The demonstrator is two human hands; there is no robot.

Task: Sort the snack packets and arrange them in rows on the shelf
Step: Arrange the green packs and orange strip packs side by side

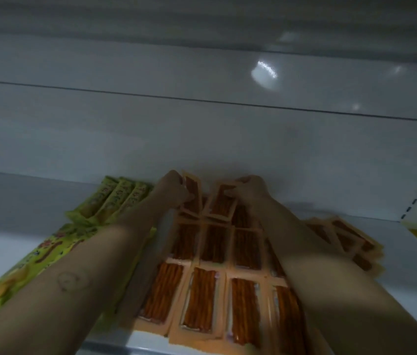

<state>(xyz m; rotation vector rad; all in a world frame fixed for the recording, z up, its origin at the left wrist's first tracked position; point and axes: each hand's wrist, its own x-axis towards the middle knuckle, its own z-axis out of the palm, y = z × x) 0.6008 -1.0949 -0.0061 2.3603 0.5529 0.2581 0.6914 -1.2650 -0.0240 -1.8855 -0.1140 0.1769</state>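
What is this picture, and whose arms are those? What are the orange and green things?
There is no machine here. The picture comes from a camera worn on a person's head, so you see what they see: their own two arms reaching into a white shelf. Orange snack packets lie flat in neat rows in the middle. Green packets lie on the left, and a loose pile of orange ones sits on the right. The left hand grips a first orange packet at the back of the rows, and the right hand pinches a second orange packet beside it. The picture is dark and a bit blurry, so the writing on the packets cannot be read.
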